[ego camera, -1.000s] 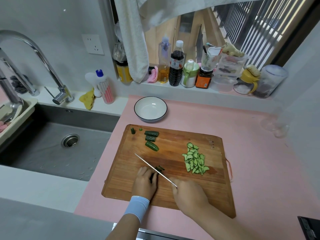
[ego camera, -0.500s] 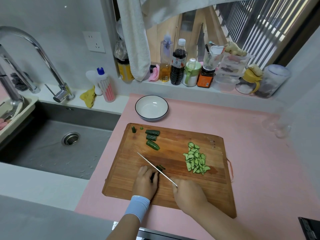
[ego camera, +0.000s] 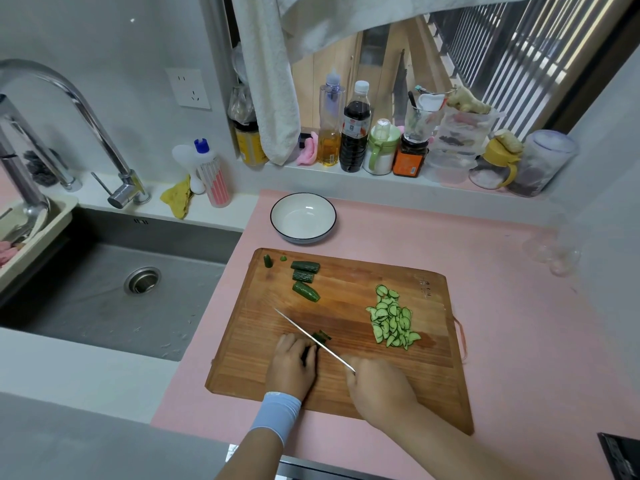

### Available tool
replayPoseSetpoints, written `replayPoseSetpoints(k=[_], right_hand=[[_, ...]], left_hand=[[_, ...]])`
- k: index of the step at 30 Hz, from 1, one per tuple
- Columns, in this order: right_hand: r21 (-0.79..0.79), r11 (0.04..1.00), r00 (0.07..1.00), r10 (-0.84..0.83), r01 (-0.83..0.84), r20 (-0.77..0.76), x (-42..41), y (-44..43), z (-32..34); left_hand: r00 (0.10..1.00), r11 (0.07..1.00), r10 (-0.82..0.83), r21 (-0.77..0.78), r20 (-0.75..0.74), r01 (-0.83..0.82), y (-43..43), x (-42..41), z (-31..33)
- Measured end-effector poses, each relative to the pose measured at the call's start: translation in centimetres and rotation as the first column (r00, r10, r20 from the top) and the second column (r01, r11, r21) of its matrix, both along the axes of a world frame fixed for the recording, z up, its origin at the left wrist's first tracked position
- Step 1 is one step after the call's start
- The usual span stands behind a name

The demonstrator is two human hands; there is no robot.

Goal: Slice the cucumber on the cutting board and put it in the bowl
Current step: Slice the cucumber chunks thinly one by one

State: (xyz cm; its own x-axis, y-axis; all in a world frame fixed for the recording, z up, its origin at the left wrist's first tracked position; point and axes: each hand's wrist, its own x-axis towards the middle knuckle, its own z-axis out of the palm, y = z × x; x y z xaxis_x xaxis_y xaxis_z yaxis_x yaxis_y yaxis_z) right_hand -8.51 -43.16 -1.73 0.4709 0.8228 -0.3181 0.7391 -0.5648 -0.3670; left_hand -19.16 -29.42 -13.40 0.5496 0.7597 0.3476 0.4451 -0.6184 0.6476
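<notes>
On the wooden cutting board my left hand holds down a short dark cucumber piece, mostly hidden under the fingers. My right hand grips the handle of a knife, whose blade crosses the piece's right end, with fresh slices just beyond it. A pile of thin slices lies on the board's right half. Three uncut cucumber chunks and two small end bits sit near the board's far left corner. The empty white bowl stands behind the board.
A steel sink with a faucet lies to the left of the pink counter. Bottles and jars line the window ledge behind, under a hanging towel. Clear glasses stand at the far right.
The hands stay in nearly the same spot on the board; the knife keeps working at the piece under my left hand. The view has shifted slightly.
</notes>
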Motion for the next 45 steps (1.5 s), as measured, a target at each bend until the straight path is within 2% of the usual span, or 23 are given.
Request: replayPoseSetpoints(k=[7, 18, 27, 32, 38, 45], right_hand=[[0.016, 0.999, 0.998, 0.033, -0.034, 0.051, 0.0, -1.3, 0.4], [-0.013, 1.0, 0.999, -0.011, 0.011, -0.045, 0.0, 0.0, 0.1], [-0.021, 1.0, 1.0, 0.006, -0.007, -0.011, 0.0, 0.2, -0.4], [-0.017, 1.0, 1.0, 0.015, -0.015, 0.015, -0.2, 0.2, -0.4], [0.058, 0.998, 1.0, 0.005, -0.007, 0.023, -0.2, -1.4, -0.3], [0.029, 1.0, 1.0, 0.009, -0.009, 0.001, -0.1, -1.5, -0.1]], left_hand=[[1.0, 1.0, 0.017, -0.017, -0.015, -0.017, 0.0, -0.1, -0.3], [1.0, 0.999, 0.021, -0.032, -0.012, -0.021, -0.1, -0.3, 0.0], [1.0, 1.0, 0.014, 0.017, -0.018, -0.014, -0.2, -0.4, 0.0], [1.0, 1.0, 0.017, -0.013, -0.026, -0.017, -0.1, -0.4, -0.1], [1.0, 1.0, 0.014, -0.024, -0.021, -0.015, -0.1, -0.5, -0.1], [1.0, 0.999, 0.025, -0.032, -0.015, -0.025, -0.2, -0.5, 0.1]])
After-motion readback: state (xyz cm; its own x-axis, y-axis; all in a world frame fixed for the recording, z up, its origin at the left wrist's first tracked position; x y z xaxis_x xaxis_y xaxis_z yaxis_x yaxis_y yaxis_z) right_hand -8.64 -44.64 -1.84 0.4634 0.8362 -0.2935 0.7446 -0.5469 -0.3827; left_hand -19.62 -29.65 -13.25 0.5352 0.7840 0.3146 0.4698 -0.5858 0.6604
